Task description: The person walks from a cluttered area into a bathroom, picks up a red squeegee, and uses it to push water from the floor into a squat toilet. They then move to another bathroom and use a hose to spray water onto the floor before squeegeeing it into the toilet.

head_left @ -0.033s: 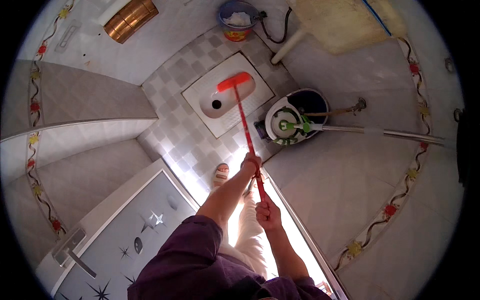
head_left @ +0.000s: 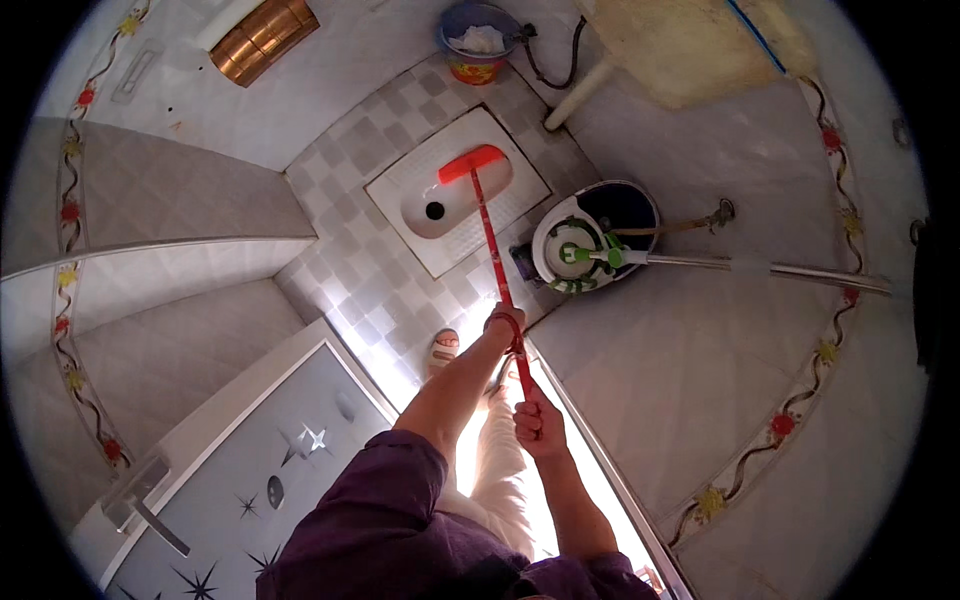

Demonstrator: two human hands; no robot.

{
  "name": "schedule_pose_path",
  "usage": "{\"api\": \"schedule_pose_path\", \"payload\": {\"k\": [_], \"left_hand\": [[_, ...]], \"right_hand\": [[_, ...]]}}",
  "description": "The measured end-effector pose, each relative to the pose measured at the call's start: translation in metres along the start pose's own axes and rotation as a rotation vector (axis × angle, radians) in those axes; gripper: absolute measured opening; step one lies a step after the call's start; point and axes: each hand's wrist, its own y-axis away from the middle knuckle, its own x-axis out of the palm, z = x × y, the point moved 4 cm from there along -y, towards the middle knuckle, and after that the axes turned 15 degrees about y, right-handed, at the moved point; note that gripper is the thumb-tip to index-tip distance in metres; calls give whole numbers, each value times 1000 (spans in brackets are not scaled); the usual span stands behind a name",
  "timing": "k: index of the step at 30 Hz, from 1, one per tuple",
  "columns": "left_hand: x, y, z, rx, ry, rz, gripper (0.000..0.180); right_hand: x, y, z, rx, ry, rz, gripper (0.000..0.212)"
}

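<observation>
A long-handled red floor brush with a wide T-shaped head reaches away from me, its head over the basin of a white squat toilet. The head lies across the basin's far side, apart from the dark drain hole. Partway down the handle, my left hand is wrapped round it. A red loop hangs near that wrist. Lower down, close to the handle's near end, my right hand is closed on it too. Whether the brush head presses on the basin, I cannot tell.
To the right stands a mop bucket with a green-and-white mop in it, its metal pole stretching right. A blue bucket stands at the back by a hose. A frosted door is at the left. My sandalled foot is near the doorway.
</observation>
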Motion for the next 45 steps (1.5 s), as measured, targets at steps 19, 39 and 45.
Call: {"api": "schedule_pose_path", "payload": {"k": [19,39,45], "left_hand": [[-54,30,-23,26,8,-261,28],[-147,1,160,-28,-29,-285,25],[-38,139,184,-409,212,-384,31]], "right_hand": [[29,-49,-47,116,-210,58,16],[42,-52,-127,96,386,137,18],[-8,56,-164,269,258,-14,26]]}}
